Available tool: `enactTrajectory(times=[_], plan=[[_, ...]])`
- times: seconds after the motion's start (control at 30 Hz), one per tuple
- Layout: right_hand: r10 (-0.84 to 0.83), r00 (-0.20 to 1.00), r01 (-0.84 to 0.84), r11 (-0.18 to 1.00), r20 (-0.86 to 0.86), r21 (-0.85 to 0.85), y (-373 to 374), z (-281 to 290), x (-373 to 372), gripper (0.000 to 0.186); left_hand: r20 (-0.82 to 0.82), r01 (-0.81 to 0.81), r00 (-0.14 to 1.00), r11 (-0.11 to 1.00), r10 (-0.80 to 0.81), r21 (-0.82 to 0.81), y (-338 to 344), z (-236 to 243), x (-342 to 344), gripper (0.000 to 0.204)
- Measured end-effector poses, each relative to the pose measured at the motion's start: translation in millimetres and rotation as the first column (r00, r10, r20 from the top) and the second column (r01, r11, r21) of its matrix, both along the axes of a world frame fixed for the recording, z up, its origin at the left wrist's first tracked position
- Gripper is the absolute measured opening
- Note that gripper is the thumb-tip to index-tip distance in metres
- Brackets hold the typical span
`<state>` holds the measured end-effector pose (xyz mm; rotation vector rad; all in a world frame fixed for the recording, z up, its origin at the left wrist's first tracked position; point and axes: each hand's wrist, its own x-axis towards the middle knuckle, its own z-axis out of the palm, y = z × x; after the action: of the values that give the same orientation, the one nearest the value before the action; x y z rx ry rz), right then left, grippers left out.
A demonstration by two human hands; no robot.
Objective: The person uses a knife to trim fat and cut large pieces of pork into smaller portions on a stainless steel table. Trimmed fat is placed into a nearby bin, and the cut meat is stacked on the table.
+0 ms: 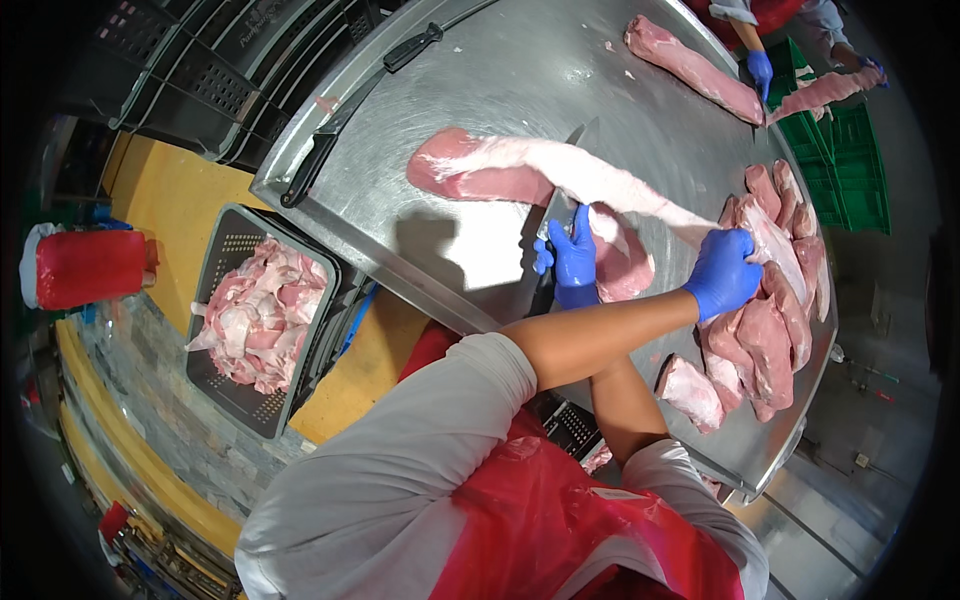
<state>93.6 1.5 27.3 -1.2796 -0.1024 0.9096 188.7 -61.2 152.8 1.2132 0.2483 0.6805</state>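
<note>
The left hand [724, 272] clenches one end of a pale strip [620, 182]; the right hand [572, 258] grasps a knife [560, 207], its blade crossing under the strip. The long pink meat [622, 262] lies between the hands and past the right one. A grey crate [268, 408] holds pale trimmings [262, 320].

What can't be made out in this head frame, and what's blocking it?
All in the head view:
Middle of the black-handled steel knife: covered by the long white fat strip.
The strip's gripped part: covered by the blue-gloved left hand.
Part of the bare right forearm: behind the crossing left forearm.
Lower pale pink meat pieces in the perforated grey plastic crate: under those on top.
Red-aproned co-worker's head: cut off by the top edge.
</note>
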Motion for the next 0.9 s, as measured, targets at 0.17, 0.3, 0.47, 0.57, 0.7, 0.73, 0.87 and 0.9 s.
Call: enactTrajectory(times=[0.17,0.3,0.47,0.57,0.7,0.73,0.87,0.9], plan=[[0.197,0.732,-0.005,0.959,0.652,-0.284,-22,-29,-54,0.081,-0.035,0.048,0.998,0.999,-0.048,0.011,7,27,6,0.019],[-0.078,0.993,0.087,0.991,0.092,-0.106,35,-7,-1,0.047,0.021,0.082,0.996,0.997,-0.082,0.000,8,31,-2,0.017],[0.133,0.956,-0.057,0.958,0.263,-0.280,34,15,-65,0.070,0.146,-0.061,0.985,0.981,0.089,-0.186,20,43,25,0.020],[0.183,0.959,-0.126,0.960,0.217,-0.251,49,22,-77,0.081,0.175,-0.125,0.972,0.977,0.155,-0.173,20,36,25,0.020],[0.130,0.984,-0.116,0.986,0.124,-0.120,90,9,-4,0.076,0.209,0.031,0.978,0.983,0.008,-0.183,3,54,14,0.019],[0.132,0.980,-0.116,0.987,0.150,-0.111,93,9,-10,0.076,0.209,0.038,0.978,0.980,0.003,-0.196,8,55,19,0.019],[0.180,0.951,-0.141,0.976,0.250,-0.166,64,-16,-90,0.077,0.251,0.049,0.968,0.965,0.017,-0.257,31,75,19,0.020],[0.200,0.941,-0.171,0.977,0.272,-0.127,68,-12,-106,0.078,0.231,0.055,0.973,0.970,0.001,-0.237,40,74,11,0.020]])
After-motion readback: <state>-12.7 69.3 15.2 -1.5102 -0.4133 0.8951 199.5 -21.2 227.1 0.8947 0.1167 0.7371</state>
